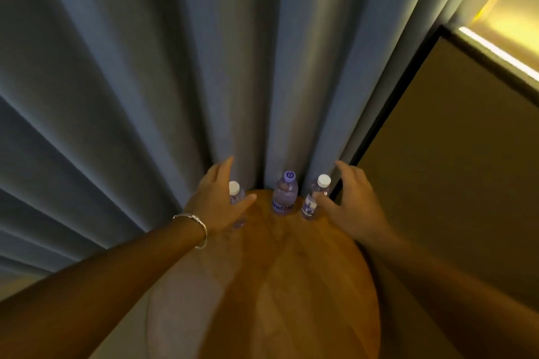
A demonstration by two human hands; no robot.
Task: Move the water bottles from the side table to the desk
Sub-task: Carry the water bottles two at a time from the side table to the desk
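Wood with a warm grain makes the round side table (291, 285); three clear plastic water bottles stand at its far edge, against pleated grey curtains (131, 81). The purple-capped bottle (285, 197) stands in the middle (liquid inside looks faint). The left hand (217, 201), fingers spread, flanks the left white-capped bottle (235, 194); the right hand (348, 201), also spread, flanks the right white-capped bottle (316, 198). I cannot tell if either hand touches.

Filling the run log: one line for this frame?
phase: reach | left hand: open at left bottle | right hand: open at right bottle | purple-cap bottle: untouched | all upright on side table
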